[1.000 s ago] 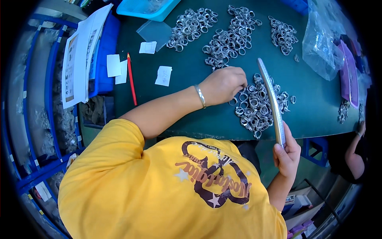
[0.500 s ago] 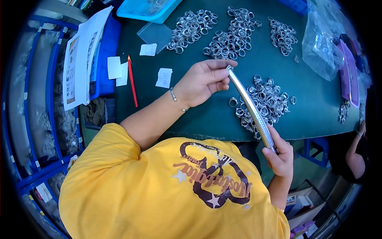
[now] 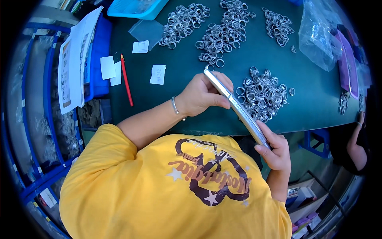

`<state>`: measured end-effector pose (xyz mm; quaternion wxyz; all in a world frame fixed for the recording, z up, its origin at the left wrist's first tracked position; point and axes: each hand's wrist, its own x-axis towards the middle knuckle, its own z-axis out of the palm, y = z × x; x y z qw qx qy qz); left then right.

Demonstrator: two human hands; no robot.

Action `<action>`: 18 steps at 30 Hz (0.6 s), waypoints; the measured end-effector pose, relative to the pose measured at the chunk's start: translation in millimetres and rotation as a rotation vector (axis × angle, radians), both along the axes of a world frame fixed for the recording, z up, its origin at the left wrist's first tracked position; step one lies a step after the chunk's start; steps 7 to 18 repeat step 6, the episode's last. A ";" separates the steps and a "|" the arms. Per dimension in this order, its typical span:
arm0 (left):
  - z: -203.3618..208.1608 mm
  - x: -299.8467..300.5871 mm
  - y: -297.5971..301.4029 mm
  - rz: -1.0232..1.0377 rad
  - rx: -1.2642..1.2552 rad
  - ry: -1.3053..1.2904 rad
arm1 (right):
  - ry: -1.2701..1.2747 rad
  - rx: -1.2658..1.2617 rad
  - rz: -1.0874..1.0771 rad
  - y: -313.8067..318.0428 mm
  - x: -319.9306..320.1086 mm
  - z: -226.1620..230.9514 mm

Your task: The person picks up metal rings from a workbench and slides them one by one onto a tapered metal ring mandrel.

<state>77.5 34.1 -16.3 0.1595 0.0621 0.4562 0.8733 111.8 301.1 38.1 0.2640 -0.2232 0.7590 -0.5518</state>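
My right hand grips the thick lower end of a silver ring mandrel with scale markings along it. The mandrel slants up to the left, its thin tip past my left hand. About halfway along sits a silver ring, encircling the stick. My left thumb and fingers close around the mandrel at that ring, partly hiding it. Just behind the mandrel lies a heap of silver rings on the green table. Another ring pile spreads beyond the tip.
Farther ring piles lie at back left and back right. Paper slips and a red pencil are at left, beside a blue bin. Clear plastic bags and a purple tray stand right, near another person's arm.
The ring has moved from the mandrel's tip to about halfway down it, my left hand moving along with it. The mandrel's tip has shifted left.
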 end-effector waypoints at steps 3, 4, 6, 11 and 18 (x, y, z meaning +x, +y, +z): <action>9.0 0.6 -3.0 -0.018 -0.113 -0.035 | -0.004 0.000 0.000 -1.8 0.2 -1.9; 12.3 0.6 -4.5 -0.038 -0.170 -0.070 | -0.025 -0.020 -0.022 -1.8 1.0 -3.3; 8.1 1.4 -12.8 0.010 -0.122 -0.009 | -0.081 -0.061 -0.058 2.0 4.0 -6.9; 8.1 1.4 -12.8 0.010 -0.122 -0.009 | -0.081 -0.061 -0.058 2.0 4.0 -6.9; 8.1 1.4 -12.8 0.010 -0.122 -0.009 | -0.081 -0.061 -0.058 2.0 4.0 -6.9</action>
